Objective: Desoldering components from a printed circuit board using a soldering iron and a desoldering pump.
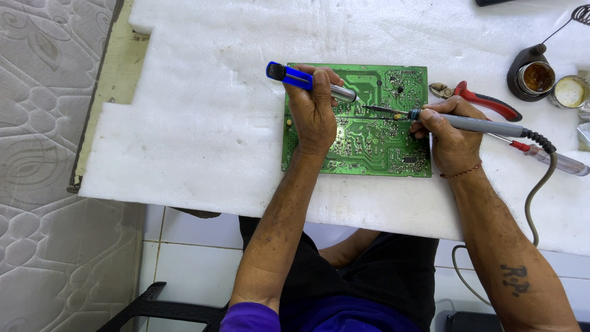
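Head view looks straight down on two bare hands working over a green circuit board (369, 138) that lies flat on a white foam sheet (203, 123). Left hand (313, 110) has its fingers curled tight around a blue and silver desoldering pump (307, 81), whose silver end points right, across the upper part of the board; the heel of this hand rests on the board's left side. Right hand (452, 138) pinches a grey soldering iron (473, 124) like a pen, fingers pressed together on the barrel, with the dark tip touching the board near its upper middle, just beside the pump's nozzle. A grey cord runs from the iron off the foam's right edge.

Behind the right hand lie red-handled cutters (482, 100) and, near them, a red-tipped screwdriver (547, 157). At the top right stand a black iron stand (522, 74), holding a tin of brownish flux, and a small round tin (570, 92) just beside it. Left of the foam shows a quilted mattress (43, 154), and below the table edge is white tiled floor (184, 246).
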